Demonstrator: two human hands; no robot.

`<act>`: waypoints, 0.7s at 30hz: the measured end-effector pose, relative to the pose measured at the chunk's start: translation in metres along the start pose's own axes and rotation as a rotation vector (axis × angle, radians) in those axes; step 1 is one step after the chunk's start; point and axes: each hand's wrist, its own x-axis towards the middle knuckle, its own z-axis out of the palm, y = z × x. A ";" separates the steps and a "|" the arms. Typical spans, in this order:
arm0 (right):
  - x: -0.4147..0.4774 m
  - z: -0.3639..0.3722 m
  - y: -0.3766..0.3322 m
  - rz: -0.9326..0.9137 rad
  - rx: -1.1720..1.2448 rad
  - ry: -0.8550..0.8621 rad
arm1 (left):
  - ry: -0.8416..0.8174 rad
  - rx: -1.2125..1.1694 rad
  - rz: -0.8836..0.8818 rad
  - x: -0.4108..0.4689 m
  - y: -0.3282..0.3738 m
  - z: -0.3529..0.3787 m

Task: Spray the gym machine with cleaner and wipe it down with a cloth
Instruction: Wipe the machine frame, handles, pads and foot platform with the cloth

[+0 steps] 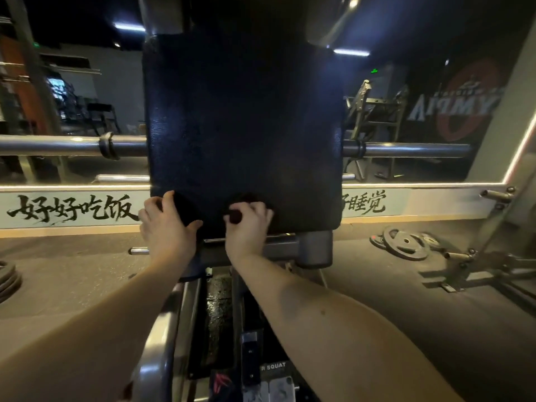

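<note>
Low on the pad (243, 126), left hand (166, 224) and right hand (250, 226) each grip the cloth (185, 211) (dark).

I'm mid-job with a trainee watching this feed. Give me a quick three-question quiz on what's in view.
1. True or false: the left hand and the right hand are both empty.
2. Fill in: both hands are at the black pad's ____ edge.
3. The weight plates lie: A) on the floor, B) in the left hand, C) on the pad.

Key:
1. False. The left hand grips what looks like a dark cloth, and the right hand grips a dark item with a reddish end.
2. Lower.
3. A.
</note>
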 end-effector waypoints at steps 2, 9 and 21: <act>0.009 -0.025 0.021 -0.094 -0.061 -0.016 | -0.002 0.036 0.061 -0.007 0.004 0.006; 0.047 -0.134 0.105 0.536 0.058 0.397 | -0.184 0.098 0.227 -0.050 0.054 0.039; -0.075 -0.057 0.055 0.757 1.058 -0.400 | -0.478 -0.032 0.008 -0.120 0.021 -0.006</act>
